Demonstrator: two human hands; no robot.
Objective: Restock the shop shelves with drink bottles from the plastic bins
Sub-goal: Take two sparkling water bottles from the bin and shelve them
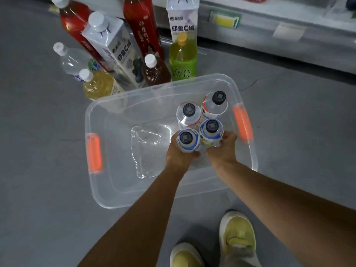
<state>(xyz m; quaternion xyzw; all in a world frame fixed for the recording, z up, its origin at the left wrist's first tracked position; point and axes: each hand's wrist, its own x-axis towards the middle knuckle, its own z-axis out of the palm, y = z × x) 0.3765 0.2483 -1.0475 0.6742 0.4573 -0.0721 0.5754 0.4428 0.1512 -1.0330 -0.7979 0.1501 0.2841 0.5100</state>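
Clear plastic bin [111, 170] on grey floor, four small bottles standing in its right end.
Grips one blue bottle [185, 140] with left hand [178, 154], fingers curled round it; grips other blue bottle [211, 131] with right hand [224, 146], just beside two red bottles [188, 113].

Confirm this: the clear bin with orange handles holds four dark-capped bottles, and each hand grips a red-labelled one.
Wrong on the labels. In the head view the left hand grips the left blue-labelled bottle and the right hand grips the right blue-labelled bottle; the two red-labelled bottles stand ungripped beyond them. The clear bin with orange handles does hold four dark-capped bottles.
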